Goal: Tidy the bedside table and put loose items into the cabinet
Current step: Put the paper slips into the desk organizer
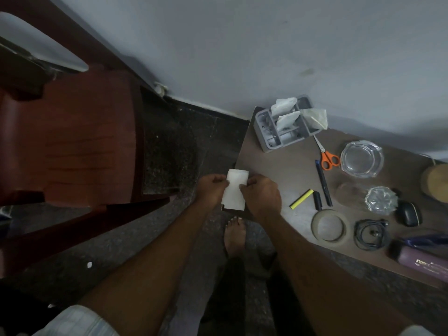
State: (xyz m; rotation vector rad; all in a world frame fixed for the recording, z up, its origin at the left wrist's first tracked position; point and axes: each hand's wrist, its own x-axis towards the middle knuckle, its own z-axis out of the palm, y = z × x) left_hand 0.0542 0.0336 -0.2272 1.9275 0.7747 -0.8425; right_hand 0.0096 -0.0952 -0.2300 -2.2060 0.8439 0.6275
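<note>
bedside table lies at 3 o'clock from the hands. it carries a grey organizer at 1 o'clock, orange scissors, a glass ashtray and a tape roll at 4 o'clock. red chair stands at 9 o'clock. left hand and right hand both pinch the white paper over the table's left edge. the paper is folded and rectangular.

A reddish-brown chair stands at the left on the dark speckled floor, its far side by the pale grey wall, a small white scrap lying nearer.
</note>
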